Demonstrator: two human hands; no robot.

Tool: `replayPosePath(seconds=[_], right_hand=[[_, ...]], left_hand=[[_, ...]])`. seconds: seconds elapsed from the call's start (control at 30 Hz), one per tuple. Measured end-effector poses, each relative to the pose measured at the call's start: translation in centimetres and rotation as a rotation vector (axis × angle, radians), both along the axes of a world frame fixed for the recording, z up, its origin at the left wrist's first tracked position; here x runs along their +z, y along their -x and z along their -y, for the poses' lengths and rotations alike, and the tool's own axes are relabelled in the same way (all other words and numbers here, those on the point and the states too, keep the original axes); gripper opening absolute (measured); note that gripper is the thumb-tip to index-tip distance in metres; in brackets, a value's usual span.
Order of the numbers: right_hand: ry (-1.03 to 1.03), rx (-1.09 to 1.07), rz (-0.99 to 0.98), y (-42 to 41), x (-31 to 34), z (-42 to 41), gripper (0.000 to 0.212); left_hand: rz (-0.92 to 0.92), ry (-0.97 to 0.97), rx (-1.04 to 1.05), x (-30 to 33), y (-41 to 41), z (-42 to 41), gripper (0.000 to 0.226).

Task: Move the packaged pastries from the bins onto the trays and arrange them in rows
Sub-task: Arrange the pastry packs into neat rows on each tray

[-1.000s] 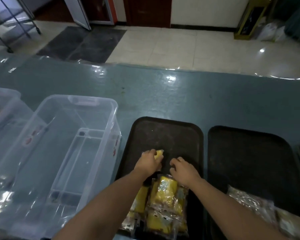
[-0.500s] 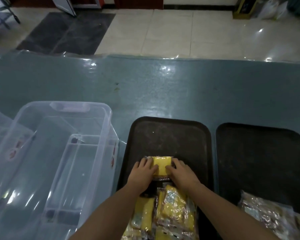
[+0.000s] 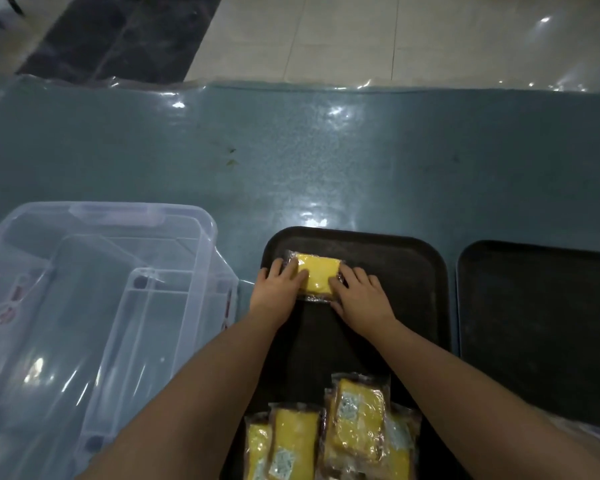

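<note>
The yellow pastry pack [image 3: 318,274] lies flat near the far left corner of the middle tray [image 3: 413,289]. Your left hand [image 3: 278,289] and right hand [image 3: 361,295] press on its sides, fingers flat. More packs [image 3: 355,420] sit heaped at the tray's near edge. Clear bin [image 3: 101,306] stands left on the desk [image 3: 326,157].

There are two hands, a left hand [image 3: 277,291] and a right hand [image 3: 361,299]. Two dark trays show: one tray [image 3: 413,271] in the middle and a second tray [image 3: 541,306] on the right. On the middle tray, one yellow pastry pack [image 3: 318,278] lies alone at the far end. At the near end sits a pile of packs [image 3: 329,434]; four can be counted, and more may hide under them. One clear bin [image 3: 94,306] stands on the left.
</note>
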State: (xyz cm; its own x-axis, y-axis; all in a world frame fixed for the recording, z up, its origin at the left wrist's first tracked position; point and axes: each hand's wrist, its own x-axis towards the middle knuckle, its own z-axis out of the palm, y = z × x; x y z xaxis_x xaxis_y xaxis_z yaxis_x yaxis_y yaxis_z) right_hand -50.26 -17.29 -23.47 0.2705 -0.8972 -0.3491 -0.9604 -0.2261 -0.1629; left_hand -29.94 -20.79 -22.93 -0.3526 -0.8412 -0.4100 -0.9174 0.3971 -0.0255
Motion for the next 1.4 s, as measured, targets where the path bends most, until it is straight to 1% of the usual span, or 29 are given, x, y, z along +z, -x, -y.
replayPosePath(seconds=[0.13,0.3,0.47,0.53,0.63,0.7,0.83,0.93,1.0,1.03,1.13,1.17,1.23,1.27,1.3,1.33,1.4], right_hand=[[0.016,-0.001,-0.003,-0.6,-0.5,2.8,0.054],[0.021,-0.01,-0.028,-0.7,-0.8,4.6,0.055],[-0.033,-0.028,-0.014,-0.4,-0.8,5.2,0.06],[-0.048,-0.018,-0.007,-0.1,-0.6,5.0,0.062],[0.002,-0.039,0.067,0.3,0.4,3.4,0.054],[-0.008,-0.045,0.126,0.7,1.2,1.2,0.048],[-0.134,-0.032,0.128,2.4,1.4,-5.3,0.04],[-0.232,-0.078,0.101,3.5,1.1,-9.5,0.043],[-0.343,-0.147,0.147,4.0,1.0,-11.5,0.049],[-0.406,-0.192,0.203,4.1,0.9,-12.3,0.051],[-0.525,-0.401,0.441,4.5,1.2,-13.4,0.05],[-0.517,-0.476,0.503,4.7,1.4,-13.4,0.048],[-0.445,-0.608,0.587,5.4,1.5,-13.1,0.043],[-0.397,-0.676,0.631,6.0,1.5,-12.8,0.039],[-0.356,-0.738,0.681,6.6,1.7,-12.6,0.034],[-0.329,-0.791,0.731,7.2,2.1,-12.3,0.029],[-0.317,-0.837,0.796,8.4,3.2,-11.7,0.02]], left_hand=[[0.009,0.005,0.033,-0.3,-0.2,2.3,0.062],[-0.009,-0.004,0.044,-0.7,-0.4,4.0,0.064],[-0.017,-0.027,0.048,-0.7,0.0,4.6,0.066],[-0.049,-0.006,0.058,-0.7,0.1,4.2,0.063],[-0.152,0.111,0.029,-0.6,1.0,2.4,0.04],[-0.226,0.127,-0.02,-0.5,1.9,0.3,0.031],[-0.348,0.056,-0.068,-0.5,3.3,-6.2,0.02],[-0.386,-0.025,0.016,-0.5,3.6,-11.3,0.017],[-0.406,-0.101,0.079,-0.4,3.6,-13.9,0.018],[-0.416,-0.134,0.104,-0.5,3.5,-15.0,0.02],[-0.459,-0.252,0.193,-0.5,3.5,-16.8,0.025],[-0.495,-0.307,0.263,-0.4,3.6,-17.0,0.03],[-0.607,-0.407,0.453,0.2,4.1,-16.8,0.058],[-0.651,-0.456,0.522,0.7,4.5,-16.4,0.071],[-0.68,-0.498,0.556,1.2,5.1,-15.9,0.079],[-0.703,-0.527,0.576,1.6,5.6,-15.5,0.081],[-0.774,-0.54,0.621,2.1,6.6,-14.3,0.075]])
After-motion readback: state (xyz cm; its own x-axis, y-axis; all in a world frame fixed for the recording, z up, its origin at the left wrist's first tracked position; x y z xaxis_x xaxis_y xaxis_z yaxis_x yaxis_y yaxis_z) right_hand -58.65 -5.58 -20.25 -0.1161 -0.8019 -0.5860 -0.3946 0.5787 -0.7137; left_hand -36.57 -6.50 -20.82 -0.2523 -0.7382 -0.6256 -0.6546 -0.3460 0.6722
